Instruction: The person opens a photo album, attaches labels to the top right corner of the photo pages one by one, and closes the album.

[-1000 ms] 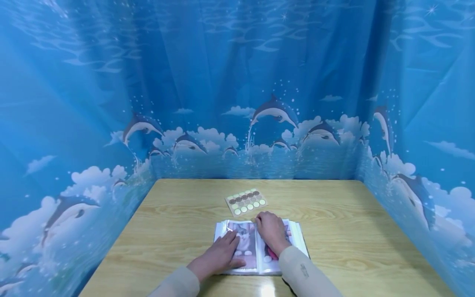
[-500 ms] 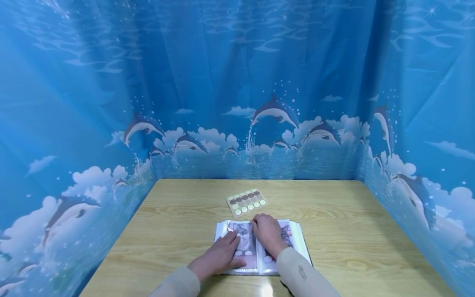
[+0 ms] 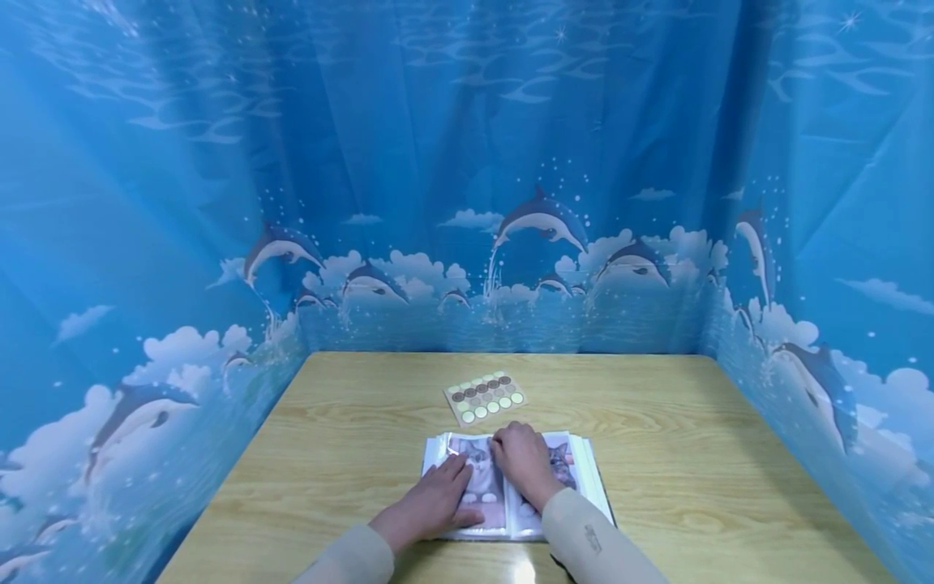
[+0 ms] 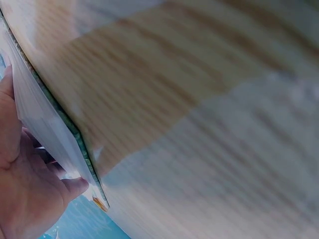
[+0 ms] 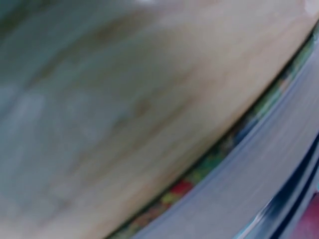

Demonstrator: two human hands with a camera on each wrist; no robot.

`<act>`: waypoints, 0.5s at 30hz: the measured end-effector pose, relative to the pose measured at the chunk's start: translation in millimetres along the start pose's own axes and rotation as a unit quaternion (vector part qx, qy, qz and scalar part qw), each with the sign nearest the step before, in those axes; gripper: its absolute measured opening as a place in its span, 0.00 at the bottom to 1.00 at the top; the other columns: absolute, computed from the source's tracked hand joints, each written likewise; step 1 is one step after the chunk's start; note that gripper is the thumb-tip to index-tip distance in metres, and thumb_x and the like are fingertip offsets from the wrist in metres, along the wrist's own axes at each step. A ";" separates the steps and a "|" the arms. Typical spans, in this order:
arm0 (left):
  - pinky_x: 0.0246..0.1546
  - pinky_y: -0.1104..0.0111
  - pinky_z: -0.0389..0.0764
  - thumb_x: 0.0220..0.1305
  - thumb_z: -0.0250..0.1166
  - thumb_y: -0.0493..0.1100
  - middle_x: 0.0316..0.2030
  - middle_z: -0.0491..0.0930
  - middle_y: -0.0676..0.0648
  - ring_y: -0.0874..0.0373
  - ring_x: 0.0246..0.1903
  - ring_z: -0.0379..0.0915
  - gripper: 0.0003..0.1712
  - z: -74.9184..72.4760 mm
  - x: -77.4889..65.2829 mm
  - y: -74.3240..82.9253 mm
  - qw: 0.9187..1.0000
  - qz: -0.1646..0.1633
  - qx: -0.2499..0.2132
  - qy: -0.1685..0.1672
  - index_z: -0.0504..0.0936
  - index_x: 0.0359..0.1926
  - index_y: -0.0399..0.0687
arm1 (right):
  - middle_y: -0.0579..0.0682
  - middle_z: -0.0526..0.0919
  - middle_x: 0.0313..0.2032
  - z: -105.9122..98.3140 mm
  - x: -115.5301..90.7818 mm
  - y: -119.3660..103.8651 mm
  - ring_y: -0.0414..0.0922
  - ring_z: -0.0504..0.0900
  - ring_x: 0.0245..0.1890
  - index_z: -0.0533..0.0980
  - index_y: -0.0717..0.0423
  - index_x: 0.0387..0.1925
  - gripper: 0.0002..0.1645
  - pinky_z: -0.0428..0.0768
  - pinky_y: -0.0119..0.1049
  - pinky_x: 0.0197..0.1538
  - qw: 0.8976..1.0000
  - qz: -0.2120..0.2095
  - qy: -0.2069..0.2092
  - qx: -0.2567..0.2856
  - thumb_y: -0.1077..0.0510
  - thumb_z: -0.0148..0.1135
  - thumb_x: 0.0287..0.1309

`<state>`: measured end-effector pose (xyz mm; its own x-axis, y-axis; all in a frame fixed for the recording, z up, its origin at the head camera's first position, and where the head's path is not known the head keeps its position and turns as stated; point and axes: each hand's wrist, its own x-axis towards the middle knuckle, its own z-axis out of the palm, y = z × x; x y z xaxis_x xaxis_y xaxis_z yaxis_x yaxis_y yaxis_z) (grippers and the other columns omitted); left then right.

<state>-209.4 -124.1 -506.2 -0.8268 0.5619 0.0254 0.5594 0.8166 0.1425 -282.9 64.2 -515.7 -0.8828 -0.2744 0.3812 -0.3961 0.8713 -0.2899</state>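
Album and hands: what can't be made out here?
Head view: whether the right hand holds anything; its back hides that.
Head view: part of the right-page cat photo, behind that hand.
Head view: any print on the disc sheet; too small.
Left wrist view: part of the left hand, cut off by the left edge.
Right wrist view: the design on the cover; blurred, only a strip showing.

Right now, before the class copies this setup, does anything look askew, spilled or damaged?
Only the sheet of circles stands out: it lies skewed against the far edge of the table, beyond the open photo album. I see no spill or damage.
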 end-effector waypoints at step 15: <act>0.66 0.47 0.65 0.66 0.56 0.69 0.71 0.59 0.34 0.40 0.70 0.56 0.48 1.0 1.1 0.1 1.000 -0.009 0.004 -0.011 0.64 0.70 0.35 | 0.48 0.80 0.32 -2.5 -3.0 0.1 0.48 0.79 0.34 0.85 0.54 0.34 0.09 0.79 0.48 0.41 1.000 -0.015 -0.017 0.008 0.52 0.67 0.59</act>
<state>-210.2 -123.3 -507.1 -0.8354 0.5496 0.0017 0.5448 0.8277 0.1346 -279.7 66.1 -514.7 -0.8783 -0.3148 0.3599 -0.4265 0.8560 -0.2921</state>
